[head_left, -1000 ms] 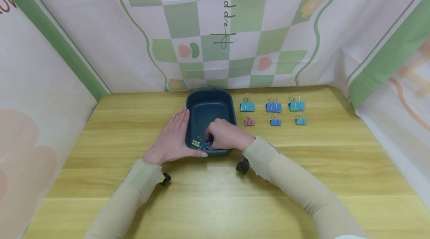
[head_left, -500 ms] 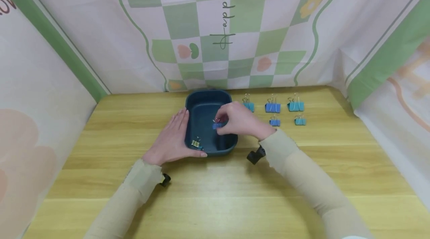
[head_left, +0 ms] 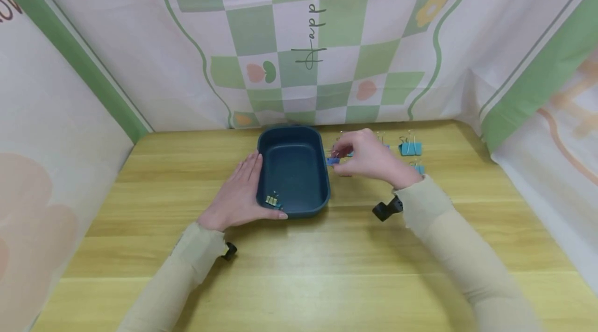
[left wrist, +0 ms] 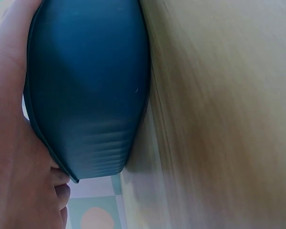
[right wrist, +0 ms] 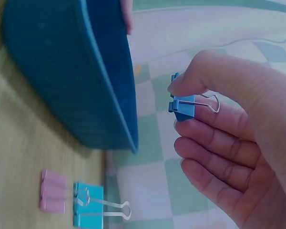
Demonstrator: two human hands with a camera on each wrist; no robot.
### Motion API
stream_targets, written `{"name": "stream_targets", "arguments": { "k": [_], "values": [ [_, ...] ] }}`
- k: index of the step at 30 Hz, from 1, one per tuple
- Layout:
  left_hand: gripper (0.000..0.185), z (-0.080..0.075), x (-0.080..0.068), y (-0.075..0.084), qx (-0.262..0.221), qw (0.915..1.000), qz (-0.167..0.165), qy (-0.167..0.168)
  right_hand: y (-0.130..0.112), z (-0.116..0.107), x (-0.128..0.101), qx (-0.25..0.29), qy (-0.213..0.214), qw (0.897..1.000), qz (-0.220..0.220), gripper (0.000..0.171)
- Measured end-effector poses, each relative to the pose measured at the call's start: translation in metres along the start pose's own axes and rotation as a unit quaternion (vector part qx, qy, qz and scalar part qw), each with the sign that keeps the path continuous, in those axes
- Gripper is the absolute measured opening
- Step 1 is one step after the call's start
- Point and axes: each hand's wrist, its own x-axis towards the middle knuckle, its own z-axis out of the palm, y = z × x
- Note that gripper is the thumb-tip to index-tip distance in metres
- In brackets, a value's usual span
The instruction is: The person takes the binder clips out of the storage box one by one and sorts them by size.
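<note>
Binder clip (right wrist: 186,110), little and blue, is what we pinch between the thumb and first finger of our right hand (head_left: 375,158), just by the right edge of the tray (head_left: 294,176). We grip its body, maybe because the wire loops would wobble. Our left hand (head_left: 235,192) is spread, with fingers along the tray's left edge and thumb along its near edge; we think that stops it sliding. A yellow clip (head_left: 271,201) lies in the tray's near left corner, next to a dark teal clip (head_left: 279,206) that we can't see well. On the table (head_left: 289,280), the big turquoise clip (head_left: 410,149) sits nearer the far edge than the small turquoise clip (head_left: 419,169), as if sorted by size. We also see a pink clip (right wrist: 54,192) near the tray's right side.
</note>
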Motion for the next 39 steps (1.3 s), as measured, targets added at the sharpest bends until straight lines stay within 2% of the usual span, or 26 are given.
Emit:
{"name": "stream_targets", "arguments": {
  "k": [13,19,27,39],
  "values": [
    [0.150,0.000,-0.001,0.000,0.001,1.0000,0.002,0.002,0.020,-0.002,-0.024,-0.032,-0.019,0.999,0.011,0.015],
    [0.150,0.000,-0.001,0.000,0.000,1.0000,0.002,0.003,0.030,0.009,-0.035,-0.036,-0.037,0.998,0.026,0.016],
    [0.150,0.000,-0.001,0.000,-0.001,1.0000,-0.002,-0.003,0.044,0.030,-0.048,-0.019,-0.082,0.994,0.068,0.016],
    [0.150,0.000,-0.001,0.000,-0.002,1.0000,-0.001,-0.002,0.050,0.043,-0.056,-0.004,-0.105,0.992,0.077,0.015]
  ]
}}
